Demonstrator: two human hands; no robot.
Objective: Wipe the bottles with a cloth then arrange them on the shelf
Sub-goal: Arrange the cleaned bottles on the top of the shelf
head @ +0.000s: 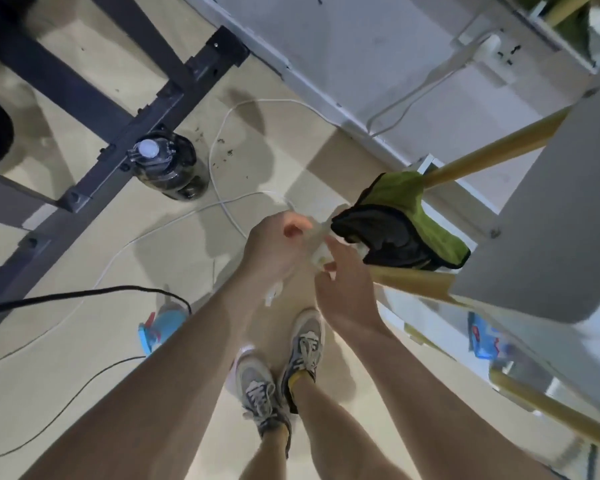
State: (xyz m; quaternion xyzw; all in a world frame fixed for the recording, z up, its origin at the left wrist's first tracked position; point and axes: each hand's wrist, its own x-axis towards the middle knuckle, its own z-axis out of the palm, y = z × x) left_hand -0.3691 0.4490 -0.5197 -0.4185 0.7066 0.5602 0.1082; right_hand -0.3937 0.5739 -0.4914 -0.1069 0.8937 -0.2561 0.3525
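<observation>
While left hand (274,247) and right hand (347,292) grip a clear bottle (321,252) beside the cloth (399,220), shelf (551,220) rails crowd the cloth's right; floor (174,268) opens leftward.

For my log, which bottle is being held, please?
The small clear bottle by the green cloth; the dark jug and blue spray bottle sit on the floor.

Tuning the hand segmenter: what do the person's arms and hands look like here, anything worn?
Left forearm and right forearm are bare, no sleeves in frame. Left hand and right hand have no gloves; no watch, band or ring visible, though both hands are motion-blurred.
</observation>
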